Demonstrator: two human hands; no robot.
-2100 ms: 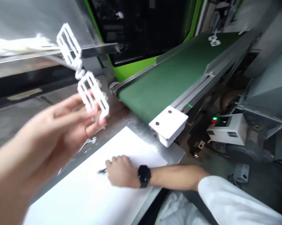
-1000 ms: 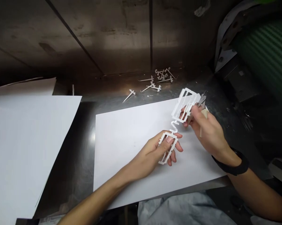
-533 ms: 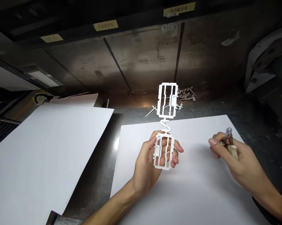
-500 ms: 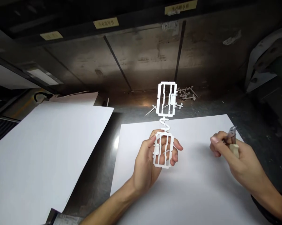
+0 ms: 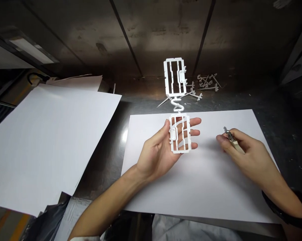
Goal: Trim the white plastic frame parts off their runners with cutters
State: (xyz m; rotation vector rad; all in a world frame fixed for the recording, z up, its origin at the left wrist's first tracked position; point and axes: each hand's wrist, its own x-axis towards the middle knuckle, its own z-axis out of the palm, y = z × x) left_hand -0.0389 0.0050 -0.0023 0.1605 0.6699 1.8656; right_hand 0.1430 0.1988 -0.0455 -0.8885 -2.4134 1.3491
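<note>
My left hand (image 5: 161, 147), palm up, holds a white plastic frame part (image 5: 190, 134) across its fingers, the thumb against the left edge. An S-shaped link (image 5: 177, 104) joins it to a matching second frame (image 5: 166, 78), which sticks out beyond the fingertips. Three fingertips show past the right edge of the lower frame. To the right, my right hand (image 5: 248, 154) is closed around side cutters (image 5: 233, 140) with pale handles, the metal jaws pointing up and left. The cutters are apart from the frames. Both hands are above a white sheet (image 5: 203, 187).
Several white plastic sprue pieces (image 5: 206, 82) lie on the dark metal bench (image 5: 141, 103) behind the sheet. A stack of large white paper (image 5: 48, 144) covers the left side. A metal wall (image 5: 156, 36) closes off the back.
The view has tipped downward. My left fingers have spread out straighter beneath the lower frame. My right hand has turned the cutters, so their jaws now lean left.
</note>
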